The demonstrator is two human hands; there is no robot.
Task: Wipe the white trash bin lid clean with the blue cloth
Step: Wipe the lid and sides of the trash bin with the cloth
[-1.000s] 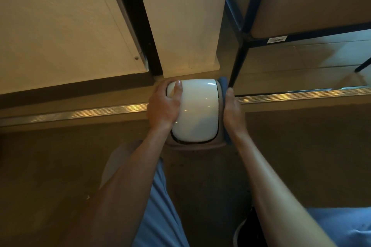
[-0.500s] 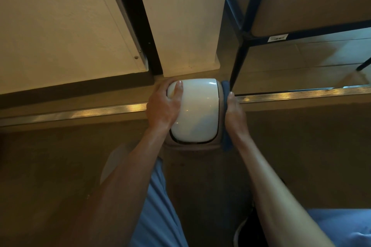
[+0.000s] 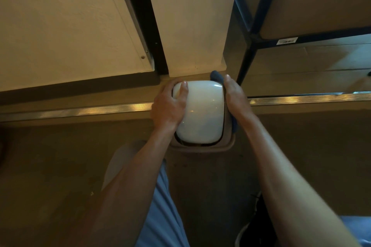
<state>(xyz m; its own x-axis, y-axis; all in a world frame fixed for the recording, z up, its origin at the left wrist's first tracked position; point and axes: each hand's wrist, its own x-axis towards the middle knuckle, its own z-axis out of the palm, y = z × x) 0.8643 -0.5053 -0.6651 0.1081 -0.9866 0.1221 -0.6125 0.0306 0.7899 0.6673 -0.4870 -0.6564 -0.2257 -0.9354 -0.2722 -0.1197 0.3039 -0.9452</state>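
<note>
The left hand (image 3: 170, 104) lies on the left shoulder of the white trash bin lid (image 3: 200, 112), its fingers curled over the far-left corner and the thumb flat on the top surface, so it is closed on the lid and steadies it. The right hand (image 3: 236, 98) stands on its edge against the right side of the lid, fingers straight and together, and it presses the blue cloth (image 3: 216, 76) between the palm and the side of the bin. Only two small parts of the cloth show, one past the fingertips at the far-right corner and one below the wrist, so I cannot tell exactly how it is folded under the palm. The lid sits between the two hands, directly in front of the person, on top of the beige bin body (image 3: 200, 147), which stands on the floor (image 3: 60, 166) beside the metal floor strip (image 3: 80, 111) and close to the wall (image 3: 190, 26). The long axis of the lid runs away from the person, toward the wall, and its domed face looks up. Both hands are about equally near, but the cloth is on the right side, so the next wipe probably must travel left from there, across the short axis, onto the top.
</note>
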